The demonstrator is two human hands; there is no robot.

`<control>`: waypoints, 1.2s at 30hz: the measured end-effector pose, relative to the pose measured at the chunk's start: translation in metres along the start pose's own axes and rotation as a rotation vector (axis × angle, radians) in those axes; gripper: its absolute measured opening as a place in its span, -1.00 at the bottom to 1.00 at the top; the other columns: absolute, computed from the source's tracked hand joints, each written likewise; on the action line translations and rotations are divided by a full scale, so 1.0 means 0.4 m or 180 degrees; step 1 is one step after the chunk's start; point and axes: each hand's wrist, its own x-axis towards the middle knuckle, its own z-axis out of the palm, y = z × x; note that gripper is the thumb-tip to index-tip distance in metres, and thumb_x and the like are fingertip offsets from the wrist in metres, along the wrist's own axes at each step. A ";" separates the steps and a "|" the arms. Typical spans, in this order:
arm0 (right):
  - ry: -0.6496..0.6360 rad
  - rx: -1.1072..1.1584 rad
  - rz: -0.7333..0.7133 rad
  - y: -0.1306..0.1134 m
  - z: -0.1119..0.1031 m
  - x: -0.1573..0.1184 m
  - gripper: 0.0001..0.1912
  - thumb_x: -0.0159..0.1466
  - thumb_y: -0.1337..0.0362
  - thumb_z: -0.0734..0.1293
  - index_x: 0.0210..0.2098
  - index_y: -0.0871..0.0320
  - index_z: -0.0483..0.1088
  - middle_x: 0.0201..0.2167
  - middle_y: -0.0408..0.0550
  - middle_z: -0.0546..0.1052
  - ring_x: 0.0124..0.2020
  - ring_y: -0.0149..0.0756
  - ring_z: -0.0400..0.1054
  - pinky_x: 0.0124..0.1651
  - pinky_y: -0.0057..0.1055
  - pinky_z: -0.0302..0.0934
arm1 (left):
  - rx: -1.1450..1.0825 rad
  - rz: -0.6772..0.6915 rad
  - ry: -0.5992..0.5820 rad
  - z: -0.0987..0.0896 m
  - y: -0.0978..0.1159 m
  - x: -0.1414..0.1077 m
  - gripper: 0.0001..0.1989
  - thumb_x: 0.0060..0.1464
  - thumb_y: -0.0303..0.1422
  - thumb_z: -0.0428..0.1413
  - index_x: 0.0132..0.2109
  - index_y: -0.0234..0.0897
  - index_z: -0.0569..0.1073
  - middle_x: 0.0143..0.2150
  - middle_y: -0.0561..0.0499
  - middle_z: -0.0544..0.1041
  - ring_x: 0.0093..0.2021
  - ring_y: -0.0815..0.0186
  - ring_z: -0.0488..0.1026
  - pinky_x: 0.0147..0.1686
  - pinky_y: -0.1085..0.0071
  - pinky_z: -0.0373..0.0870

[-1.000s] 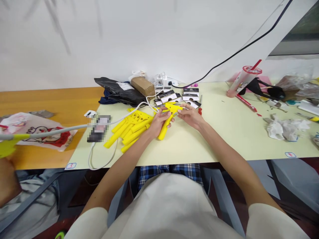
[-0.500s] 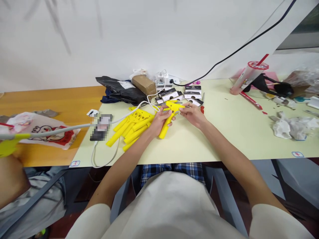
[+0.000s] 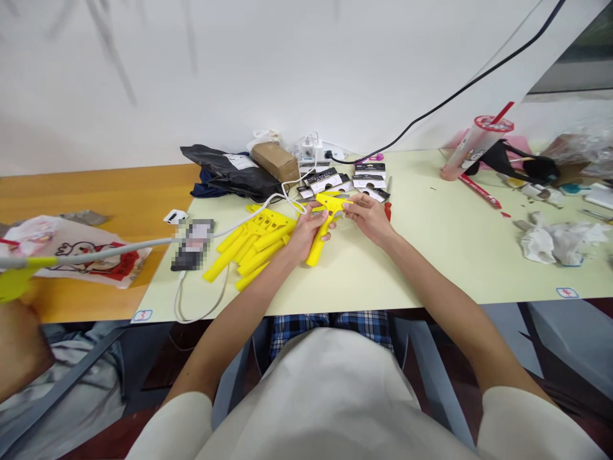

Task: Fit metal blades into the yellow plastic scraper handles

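A yellow T-shaped plastic scraper (image 3: 316, 246) is held above the table in front of me, its handle slanting down toward me. My left hand (image 3: 306, 233) is closed around it where handle and head meet. At the right end of its wide head, my right hand (image 3: 368, 216) pinches with thumb and fingers. Whether a small part lies between those fingertips is too small to tell. Left of my left hand is a pile of similar yellow scrapers (image 3: 256, 249), partly behind my forearm. Black-and-white card packs (image 3: 370, 177) lie just beyond my hands.
A red-handled tool (image 3: 387, 211) lies beyond my right hand. White cable (image 3: 239, 225) crosses the left side near a blurred phone (image 3: 192, 245). Behind are a black plastic bag (image 3: 234, 172) and brown box (image 3: 275, 161). A drink cup (image 3: 474, 150) and crumpled tissue (image 3: 539, 239) are right.
Both hands keep their hold on the yellow scraper, with only a slight shift of the fingers. The whole view has moved a little; the pile looks the same.
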 end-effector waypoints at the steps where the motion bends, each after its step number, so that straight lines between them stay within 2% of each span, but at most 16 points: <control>1: 0.0039 -0.0080 -0.0074 0.007 0.000 0.003 -0.49 0.00 -0.04 0.78 -0.31 0.04 0.53 -0.35 -0.16 0.56 -0.32 -0.31 0.44 -0.17 -0.28 0.44 | -0.0009 -0.0008 0.0000 0.000 0.000 0.000 -0.47 0.07 -0.36 0.50 -0.01 -0.10 0.33 -0.10 0.06 0.53 -0.34 0.41 0.51 -0.56 0.58 0.25; 5: 0.0147 -0.0465 -0.0415 0.033 0.000 0.011 -0.45 0.09 -0.16 0.72 -0.22 0.03 0.51 -0.32 -0.15 0.55 -0.34 -0.29 0.43 -0.21 -0.27 0.43 | -0.0078 -0.0016 0.0042 0.000 0.006 0.001 -0.48 0.07 -0.38 0.49 0.01 -0.10 0.35 -0.10 0.06 0.54 -0.35 0.41 0.51 -0.56 0.59 0.24; 8: 0.0102 -0.0803 -0.0704 0.048 0.000 0.010 -0.43 0.30 -0.32 0.54 -0.07 0.00 0.45 -0.24 -0.10 0.58 -0.28 -0.24 0.48 -0.15 -0.22 0.46 | -0.0206 0.0077 0.0137 -0.001 0.016 0.007 -0.49 0.05 -0.42 0.49 -0.01 -0.11 0.36 -0.12 0.07 0.54 -0.34 0.43 0.51 -0.55 0.60 0.24; 10: -0.0049 -0.1108 -0.0894 0.056 0.004 0.003 -0.44 0.40 -0.36 0.42 -0.04 0.00 0.42 -0.22 -0.07 0.57 -0.26 -0.21 0.48 -0.14 -0.19 0.45 | -0.0298 0.0217 0.0240 -0.006 0.025 0.011 -0.50 0.03 -0.43 0.49 -0.03 -0.12 0.37 -0.13 0.07 0.54 -0.34 0.44 0.51 -0.54 0.61 0.24; 13: -0.0565 -0.1680 -0.1131 0.066 0.022 -0.018 -0.49 0.44 -0.29 0.41 -0.13 0.04 0.47 -0.25 -0.04 0.58 -0.24 -0.14 0.46 -0.07 -0.11 0.43 | -0.0342 0.0439 0.0405 -0.020 0.043 0.018 -0.49 0.00 -0.45 0.49 -0.04 -0.12 0.37 -0.13 0.09 0.54 -0.34 0.44 0.52 -0.54 0.60 0.25; 16: -0.1201 -0.2185 -0.1305 0.082 0.053 -0.039 -0.63 0.43 -0.14 0.48 -0.17 0.04 0.55 -0.15 0.03 0.62 -0.07 0.00 0.50 0.12 0.02 0.39 | -0.0291 0.0547 0.0567 -0.037 0.062 0.022 -0.49 -0.01 -0.47 0.46 -0.04 -0.09 0.38 -0.16 0.12 0.54 -0.34 0.44 0.52 -0.51 0.59 0.28; 19: -0.1493 -0.2579 -0.1401 0.109 0.079 -0.045 -0.74 0.46 0.01 0.47 -0.13 0.08 0.58 -0.05 0.07 0.62 0.06 0.03 0.48 0.21 0.04 0.36 | -0.0289 0.0608 0.0739 -0.046 0.076 0.022 -0.51 -0.02 -0.52 0.42 -0.04 -0.07 0.38 -0.21 0.15 0.52 -0.36 0.44 0.52 -0.48 0.59 0.30; 24: -0.1384 -0.3059 -0.1441 0.151 0.082 -0.027 -0.73 0.53 0.07 0.43 -0.03 0.18 0.55 -0.02 0.00 0.61 0.02 -0.13 0.53 0.16 -0.04 0.46 | -0.0326 0.0539 0.0733 -0.039 0.077 0.018 -0.51 0.00 -0.50 0.44 -0.04 -0.07 0.39 -0.18 0.13 0.53 -0.35 0.44 0.51 -0.51 0.58 0.29; 31: -0.1288 -0.3422 -0.1579 0.164 0.070 -0.019 -0.71 0.54 0.11 0.44 0.13 0.16 0.54 0.14 0.07 0.59 0.11 -0.09 0.54 0.19 0.00 0.49 | -0.0279 0.0153 0.0567 -0.022 0.056 0.015 -0.49 0.08 -0.45 0.46 0.09 -0.04 0.45 -0.17 0.08 0.53 -0.34 0.42 0.54 -0.51 0.60 0.30; 36: -0.1110 -0.3577 -0.1621 0.174 0.064 -0.014 -0.67 0.54 0.10 0.44 0.18 0.16 0.52 0.16 0.08 0.57 0.12 -0.08 0.53 0.18 0.01 0.50 | -0.0225 0.0222 0.0375 -0.014 0.049 0.015 -0.52 0.06 -0.45 0.47 0.02 -0.11 0.44 -0.13 0.05 0.54 -0.31 0.40 0.56 -0.52 0.60 0.29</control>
